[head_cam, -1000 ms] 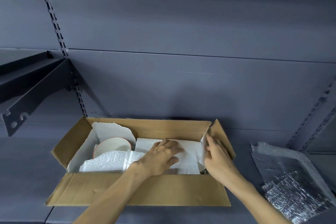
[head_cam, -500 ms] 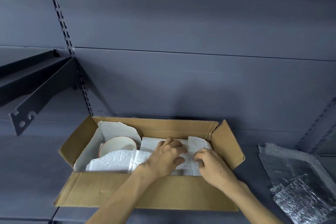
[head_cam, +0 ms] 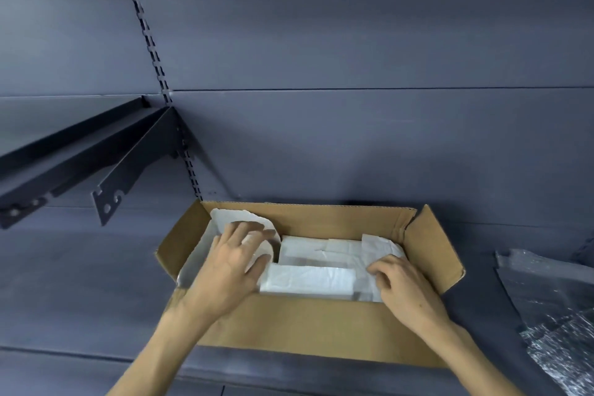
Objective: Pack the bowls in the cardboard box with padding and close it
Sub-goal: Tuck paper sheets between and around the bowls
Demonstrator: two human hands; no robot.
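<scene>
Head view looks down at a brown box (head_cam: 308,328) sitting on a dark shelf (head_cam: 80,283) in the lower middle of the frame. Its flaps are open and stick up and out on all sides.

White padding (head_cam: 321,260) fills most of the box. On the right side it lies folded flat in layers. On the left side a white sheet stands up against the back corner.

One bowl (head_cam: 268,246) sits in the left part of the box. Only a bit of its white rim shows, because the left hand (head_cam: 234,264) covers it. That hand lies flat on top of the bowl with its fingers spread out and mostly straight. It is touching, not grabbing.

At the right end of the box, the right hand (head_cam: 405,286) rests on the padding. Its fingers are bent and the tips press down into the white sheet. I cannot tell if it is pinching the sheet.

Shiny bubble wrap (head_cam: 553,315) lies on the shelf at the right edge of the frame, apart from the box.

A dark bracket (head_cam: 128,177) sticks out from the wall at the left.
</scene>
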